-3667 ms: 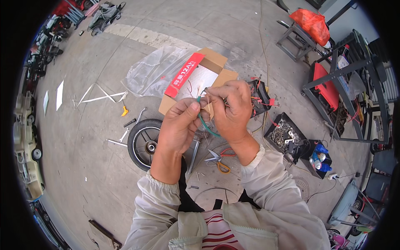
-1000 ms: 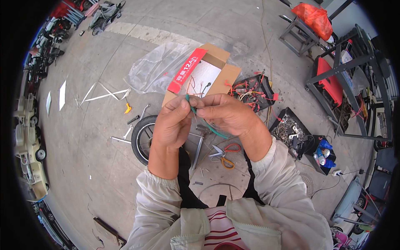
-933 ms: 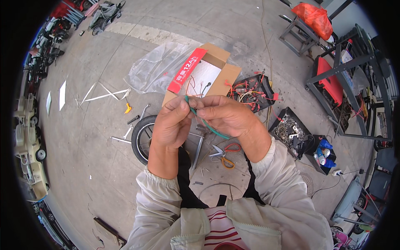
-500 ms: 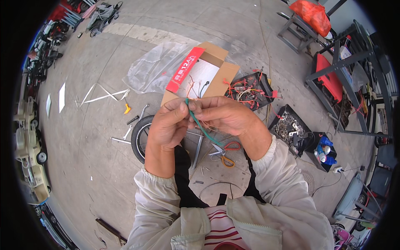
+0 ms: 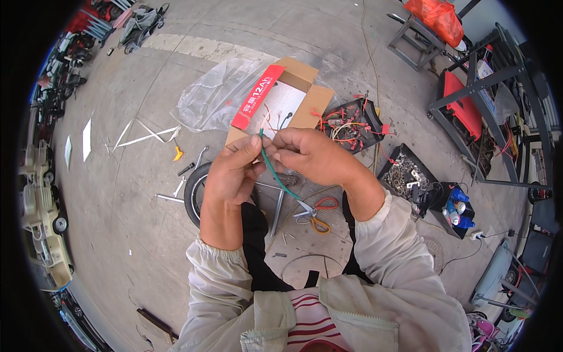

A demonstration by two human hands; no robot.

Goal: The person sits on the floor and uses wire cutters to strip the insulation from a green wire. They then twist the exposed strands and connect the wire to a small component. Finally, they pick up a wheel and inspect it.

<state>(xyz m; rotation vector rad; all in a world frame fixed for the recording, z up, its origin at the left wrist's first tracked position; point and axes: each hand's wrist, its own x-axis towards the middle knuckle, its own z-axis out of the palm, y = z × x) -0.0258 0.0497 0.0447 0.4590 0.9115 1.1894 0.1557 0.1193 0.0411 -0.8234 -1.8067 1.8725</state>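
My left hand (image 5: pixel 233 167) is closed, thumb and fingertips pinching a green cable (image 5: pixel 273 172) near its upper end. Thin bare-looking strands and reddish wires poke up past that end, in front of the box. The cable hangs down between my hands towards the scissors (image 5: pixel 314 215), which lie partly spread on the floor with one red and one orange handle. My right hand (image 5: pixel 308 154) is closed beside the cable's upper end, its fingertips meeting those of my left hand. Curled fingers hide what lies in its pinch.
Ahead stands an open cardboard box (image 5: pixel 319 97) on clear plastic sheeting (image 5: pixel 205 97). To its right are a black tray (image 5: pixel 375 120) of wires and a bin of metal parts (image 5: pixel 410 182). A small wheel (image 5: pixel 193 190) and wrenches (image 5: pixel 176 190) lie left.
My right hand has turned so that more of its back shows, and thin wires seen under its palm no longer show. The green cable hangs straighter.
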